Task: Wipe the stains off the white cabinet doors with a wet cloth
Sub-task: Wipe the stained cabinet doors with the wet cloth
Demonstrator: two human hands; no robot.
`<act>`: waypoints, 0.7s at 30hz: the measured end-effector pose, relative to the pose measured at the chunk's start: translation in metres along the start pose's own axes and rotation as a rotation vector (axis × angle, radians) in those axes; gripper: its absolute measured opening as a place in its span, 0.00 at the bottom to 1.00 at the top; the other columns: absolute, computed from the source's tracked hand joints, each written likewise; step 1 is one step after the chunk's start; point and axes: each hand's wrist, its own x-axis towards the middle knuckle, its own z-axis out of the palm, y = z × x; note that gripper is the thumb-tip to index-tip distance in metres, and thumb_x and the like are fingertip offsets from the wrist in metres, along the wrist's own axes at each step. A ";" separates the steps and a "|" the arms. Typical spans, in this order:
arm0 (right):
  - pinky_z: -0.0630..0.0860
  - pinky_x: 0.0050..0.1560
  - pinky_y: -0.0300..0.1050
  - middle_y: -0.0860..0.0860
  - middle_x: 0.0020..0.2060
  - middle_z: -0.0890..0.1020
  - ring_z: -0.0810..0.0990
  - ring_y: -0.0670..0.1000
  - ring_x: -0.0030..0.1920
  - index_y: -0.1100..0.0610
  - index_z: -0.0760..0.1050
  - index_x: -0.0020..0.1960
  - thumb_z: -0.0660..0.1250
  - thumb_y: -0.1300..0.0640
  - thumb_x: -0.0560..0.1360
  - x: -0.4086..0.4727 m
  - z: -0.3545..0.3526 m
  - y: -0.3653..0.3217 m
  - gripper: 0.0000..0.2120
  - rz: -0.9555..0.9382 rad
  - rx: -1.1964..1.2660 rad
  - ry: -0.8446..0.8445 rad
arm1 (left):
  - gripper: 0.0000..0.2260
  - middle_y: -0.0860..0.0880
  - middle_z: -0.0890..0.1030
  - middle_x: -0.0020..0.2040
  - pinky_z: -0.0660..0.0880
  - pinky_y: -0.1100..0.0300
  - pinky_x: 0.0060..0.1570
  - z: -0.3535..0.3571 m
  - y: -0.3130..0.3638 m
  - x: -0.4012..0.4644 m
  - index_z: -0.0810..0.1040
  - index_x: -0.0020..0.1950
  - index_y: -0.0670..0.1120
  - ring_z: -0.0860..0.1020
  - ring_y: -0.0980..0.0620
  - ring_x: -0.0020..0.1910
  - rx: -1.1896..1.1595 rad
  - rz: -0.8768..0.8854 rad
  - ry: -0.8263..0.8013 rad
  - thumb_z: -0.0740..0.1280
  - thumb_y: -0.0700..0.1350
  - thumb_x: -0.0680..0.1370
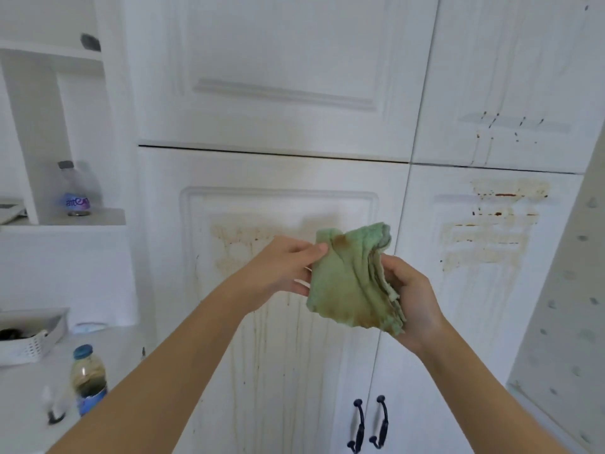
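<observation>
A folded green cloth (pixel 352 280), soiled brown in patches, is held in the air in front of the white cabinet doors. My left hand (pixel 284 268) pinches its left edge between thumb and fingers. My right hand (pixel 411 299) grips its right, layered edge from below. The lower left door (pixel 262 355) carries pale brown smears and long drip lines. Darker brown streaks and specks mark the lower right door (pixel 484 244). Drips also run down the upper right door (pixel 510 126).
Two dark handles (pixel 370 424) sit low where the lower doors meet. A counter at the left holds a brown-liquid bottle with a blue cap (pixel 88 378) and a white basket (pixel 29 335). A plastic bottle (pixel 77 190) stands on a shelf. A perforated white panel (pixel 569 306) stands at the right.
</observation>
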 end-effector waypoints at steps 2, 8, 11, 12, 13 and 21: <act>0.73 0.24 0.36 0.51 0.25 0.80 0.79 0.48 0.25 0.58 0.79 0.34 0.55 0.57 0.79 -0.003 -0.002 0.012 0.20 0.066 -0.062 -0.010 | 0.12 0.44 0.84 0.43 0.80 0.55 0.42 -0.002 -0.017 -0.012 0.82 0.49 0.41 0.82 0.46 0.39 0.042 -0.016 0.044 0.63 0.47 0.79; 0.77 0.39 0.43 0.56 0.44 0.83 0.82 0.52 0.42 0.57 0.83 0.47 0.57 0.58 0.74 -0.002 -0.011 0.044 0.15 0.108 -0.330 -0.175 | 0.12 0.47 0.84 0.38 0.79 0.59 0.40 -0.018 -0.043 -0.038 0.83 0.42 0.43 0.82 0.51 0.37 0.158 -0.134 0.152 0.65 0.47 0.78; 0.78 0.47 0.53 0.50 0.50 0.84 0.81 0.55 0.54 0.52 0.83 0.53 0.50 0.64 0.77 0.000 -0.012 0.053 0.22 0.035 -0.609 -0.232 | 0.11 0.47 0.82 0.38 0.77 0.57 0.39 -0.026 -0.048 -0.047 0.80 0.42 0.43 0.81 0.50 0.37 -0.050 -0.285 0.191 0.63 0.48 0.78; 0.78 0.49 0.47 0.48 0.51 0.84 0.80 0.52 0.55 0.53 0.83 0.53 0.49 0.67 0.77 0.001 -0.010 0.057 0.24 0.018 -0.659 -0.250 | 0.11 0.46 0.82 0.37 0.77 0.58 0.37 -0.027 -0.052 -0.051 0.79 0.42 0.43 0.81 0.50 0.35 -0.146 -0.359 0.191 0.63 0.49 0.77; 0.76 0.49 0.39 0.47 0.50 0.84 0.80 0.49 0.55 0.54 0.83 0.52 0.48 0.69 0.77 0.001 -0.006 0.058 0.25 0.014 -0.687 -0.272 | 0.12 0.46 0.82 0.36 0.77 0.59 0.37 -0.027 -0.055 -0.054 0.79 0.42 0.42 0.81 0.49 0.34 -0.224 -0.432 0.177 0.63 0.50 0.77; 0.77 0.52 0.40 0.45 0.47 0.84 0.80 0.47 0.50 0.50 0.84 0.46 0.54 0.71 0.75 0.012 0.007 0.065 0.24 0.023 -0.946 -0.431 | 0.22 0.42 0.82 0.52 0.76 0.52 0.54 -0.018 -0.087 -0.071 0.80 0.55 0.42 0.81 0.45 0.51 -0.366 -0.626 -0.082 0.65 0.57 0.71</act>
